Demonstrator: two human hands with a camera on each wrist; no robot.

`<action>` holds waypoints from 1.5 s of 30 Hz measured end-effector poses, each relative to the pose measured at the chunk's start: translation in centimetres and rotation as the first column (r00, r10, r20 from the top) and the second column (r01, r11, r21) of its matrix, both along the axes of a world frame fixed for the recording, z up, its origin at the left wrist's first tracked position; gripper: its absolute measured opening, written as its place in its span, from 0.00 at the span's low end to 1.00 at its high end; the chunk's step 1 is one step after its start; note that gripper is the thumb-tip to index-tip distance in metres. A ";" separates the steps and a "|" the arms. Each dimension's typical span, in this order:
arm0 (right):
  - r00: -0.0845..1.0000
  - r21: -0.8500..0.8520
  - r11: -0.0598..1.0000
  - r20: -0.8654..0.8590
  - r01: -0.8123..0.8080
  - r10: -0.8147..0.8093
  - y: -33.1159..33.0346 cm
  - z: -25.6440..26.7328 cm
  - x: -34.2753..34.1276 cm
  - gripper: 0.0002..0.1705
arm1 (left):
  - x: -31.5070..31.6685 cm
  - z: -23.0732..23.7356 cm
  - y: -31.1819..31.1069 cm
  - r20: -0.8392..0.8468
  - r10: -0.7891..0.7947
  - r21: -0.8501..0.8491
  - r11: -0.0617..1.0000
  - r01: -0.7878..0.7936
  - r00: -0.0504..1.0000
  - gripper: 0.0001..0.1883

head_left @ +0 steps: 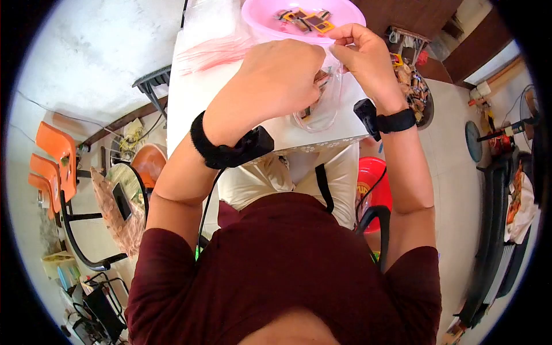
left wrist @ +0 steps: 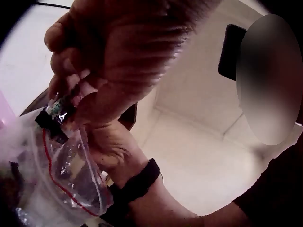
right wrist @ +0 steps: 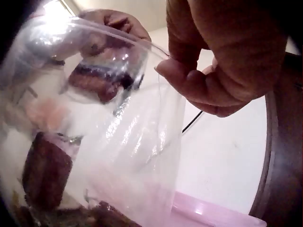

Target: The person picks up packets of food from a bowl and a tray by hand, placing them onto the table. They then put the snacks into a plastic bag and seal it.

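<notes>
A clear zip bag with a red line along its mouth hangs between the two hands over the table's near edge. My right hand pinches the bag's edge between thumb and finger; the right wrist view shows that pinch at the rim. At the bag's mouth, the curled fingers of my left hand hold a small shiny packet with a dark end. Dark brown packets show through the plastic inside the bag.
Beyond the hands, a pink basin holds several small yellow-and-brown packets. Flat red-lined bags lie on the white table to its left. A container of packets stands at the right, a red bucket below.
</notes>
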State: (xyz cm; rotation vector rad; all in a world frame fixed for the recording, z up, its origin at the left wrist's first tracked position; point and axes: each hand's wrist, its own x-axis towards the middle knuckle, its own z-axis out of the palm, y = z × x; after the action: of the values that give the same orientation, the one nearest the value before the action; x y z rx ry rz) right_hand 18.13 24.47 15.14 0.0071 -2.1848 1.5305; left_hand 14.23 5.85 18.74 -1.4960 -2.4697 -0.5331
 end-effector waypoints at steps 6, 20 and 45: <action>0.994 -0.024 0.995 -0.063 -0.093 0.091 -1.5 1.2 -0.8 0.11 | -1.7 -1.7 1.1 -0.010 -0.003 0.009 1.000 0.003 1.000 0.07; 0.999 0.169 0.985 -0.028 -0.038 0.043 -1.0 1.3 -0.8 0.08 | -4.0 -3.3 -5.0 -0.195 -0.186 -0.175 0.973 0.152 0.963 0.17; 0.928 0.696 0.632 0.144 -0.341 0.343 3.6 2.6 4.2 0.09 | -8.2 -0.5 -5.7 0.006 -0.240 0.166 0.957 0.236 0.971 0.04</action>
State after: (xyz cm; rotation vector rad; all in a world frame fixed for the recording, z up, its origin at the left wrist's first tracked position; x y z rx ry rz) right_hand 22.33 28.08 17.79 0.7195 -2.7478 0.7119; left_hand 6.08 0.19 18.24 -1.7369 -2.2126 -0.7835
